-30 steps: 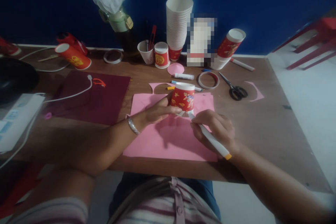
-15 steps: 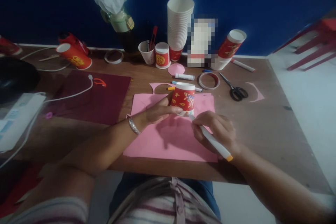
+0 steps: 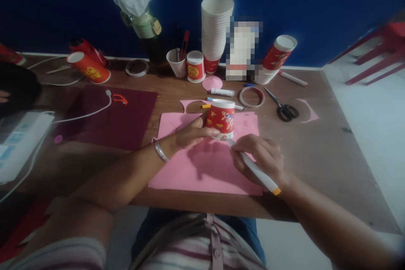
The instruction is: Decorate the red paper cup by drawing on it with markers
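My left hand is closed around the left side of a red paper cup with gold stars and a white rim, its thumb across the lower part. In my right hand is a white marker with an orange end, pinched like a pen. The marker's tip meets or nearly meets the white band at the cup's lower edge; whether it touches I cannot tell. Below both hands lie pink paper sheets. Just behind the cup are a blue-ended marker and a pink paper scrap.
Behind stand a stack of paper cups, a pen cup and a lidded bottle. Scissors and a tape roll lie to the right. A power strip with white cables is at left, near a person's dark-haired head.
The dark-haired head at the left edge has shifted slightly left. My hands, the cup and the marker are almost unmoved.
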`<state>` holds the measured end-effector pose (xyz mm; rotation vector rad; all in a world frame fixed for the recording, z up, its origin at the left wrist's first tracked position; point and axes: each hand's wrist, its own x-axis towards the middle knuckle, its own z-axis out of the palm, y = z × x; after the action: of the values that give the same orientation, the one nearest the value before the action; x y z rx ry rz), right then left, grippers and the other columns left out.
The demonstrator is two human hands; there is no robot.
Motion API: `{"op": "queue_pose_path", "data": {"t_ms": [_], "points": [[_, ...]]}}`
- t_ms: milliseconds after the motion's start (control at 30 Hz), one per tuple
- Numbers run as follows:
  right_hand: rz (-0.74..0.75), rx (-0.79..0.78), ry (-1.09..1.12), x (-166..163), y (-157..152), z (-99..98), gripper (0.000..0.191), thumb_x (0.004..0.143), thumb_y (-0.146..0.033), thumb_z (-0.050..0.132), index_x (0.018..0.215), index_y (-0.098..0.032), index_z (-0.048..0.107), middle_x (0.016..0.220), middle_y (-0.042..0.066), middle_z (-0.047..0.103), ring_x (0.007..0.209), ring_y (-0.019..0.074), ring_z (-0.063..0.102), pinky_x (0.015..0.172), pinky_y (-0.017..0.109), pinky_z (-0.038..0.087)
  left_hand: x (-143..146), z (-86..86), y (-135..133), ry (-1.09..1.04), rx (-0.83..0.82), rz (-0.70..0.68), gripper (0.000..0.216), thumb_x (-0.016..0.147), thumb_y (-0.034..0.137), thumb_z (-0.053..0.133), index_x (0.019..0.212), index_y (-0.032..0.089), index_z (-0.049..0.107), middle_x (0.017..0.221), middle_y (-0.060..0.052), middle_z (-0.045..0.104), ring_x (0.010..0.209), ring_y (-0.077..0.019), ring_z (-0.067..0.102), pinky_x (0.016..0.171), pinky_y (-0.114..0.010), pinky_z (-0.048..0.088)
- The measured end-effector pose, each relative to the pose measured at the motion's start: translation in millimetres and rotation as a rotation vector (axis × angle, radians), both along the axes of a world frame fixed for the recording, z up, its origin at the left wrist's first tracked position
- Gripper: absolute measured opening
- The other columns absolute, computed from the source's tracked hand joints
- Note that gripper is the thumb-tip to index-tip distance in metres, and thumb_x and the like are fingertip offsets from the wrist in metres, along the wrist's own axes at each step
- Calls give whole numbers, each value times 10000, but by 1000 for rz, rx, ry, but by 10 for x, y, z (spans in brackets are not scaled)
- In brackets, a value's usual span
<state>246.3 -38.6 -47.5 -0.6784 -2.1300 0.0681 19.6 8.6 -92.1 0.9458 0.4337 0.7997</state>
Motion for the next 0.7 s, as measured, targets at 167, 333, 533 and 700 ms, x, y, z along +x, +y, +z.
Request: {"op": "queue_pose_path", "data": {"t_ms": [167,333,533,700], "points": [[13,5,-7,3,8,-3,195,960,-39,690,988,-223,631,756,-24,705,609,118,683,580,225,562,2,-25,0,-10,-6,5,419,891,270,881,1286,215,754,1201,-109,804,1108,-251,769,959,-363,627],[-5,-1,-4,-2,-2,-25,214,955,-38,701,1001,-231,620,769,-29,706,617,118,682,581,227,546,3,-46,0,-4,-12,19,391,885,245,875,1255,209,755,1163,-108,803,1077,-247,766,952,-366,623],[11,-12,-13,-2,1,-39,210,987,-51,682,1029,-241,602,774,-34,703,629,117,692,599,226,560,-6,-34,4,22,-7,-6,417,892,248,874,1285,204,741,1171,-109,806,1126,-260,770,970,-377,624],[7,-6,-8,5,2,-31,197,981,-50,689,1031,-227,620,781,-23,718,644,121,711,605,226,578,-16,-72,5,37,2,-6,510,895,269,881,1369,197,707,1288,-146,789,1195,-285,763,1000,-392,618]]}}
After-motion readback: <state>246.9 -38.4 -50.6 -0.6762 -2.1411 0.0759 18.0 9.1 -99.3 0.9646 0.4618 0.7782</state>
